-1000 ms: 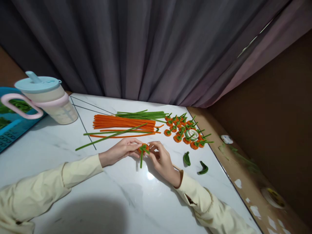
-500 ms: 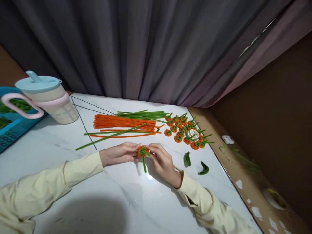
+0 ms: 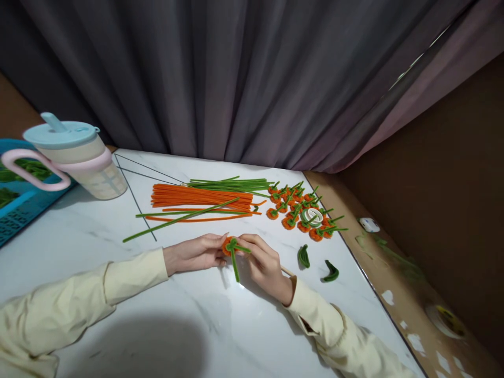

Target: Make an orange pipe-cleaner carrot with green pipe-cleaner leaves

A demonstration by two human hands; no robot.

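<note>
Between my two hands is a small round orange pipe-cleaner fruit (image 3: 227,247) with a green top, its two green ends sticking out, one downward and one to the right. My left hand (image 3: 201,253) pinches it from the left with thumb and fingers. From the right, the closed fingers of my right hand (image 3: 263,262) grip it near the green top; some fingertips are hidden. Both hands are just above the white marbled table (image 3: 189,320). Two curled dark green pipe-cleaner pieces, one nearer (image 3: 303,256) and one farther right (image 3: 331,271), lie beside my right hand.
Behind my hands lie a bundle of orange pipe cleaners (image 3: 197,196), green pipe cleaners (image 3: 232,184) and a few loose ones. Several finished orange fruits (image 3: 289,223) surround a tape roll (image 3: 314,216). At left stand a tumbler (image 3: 92,168) and a blue basket (image 3: 35,202).
The orange fruit has turned slightly in my fingers, so its green ends now point a bit differently. Both hands keep their hold in nearly the same place.
</note>
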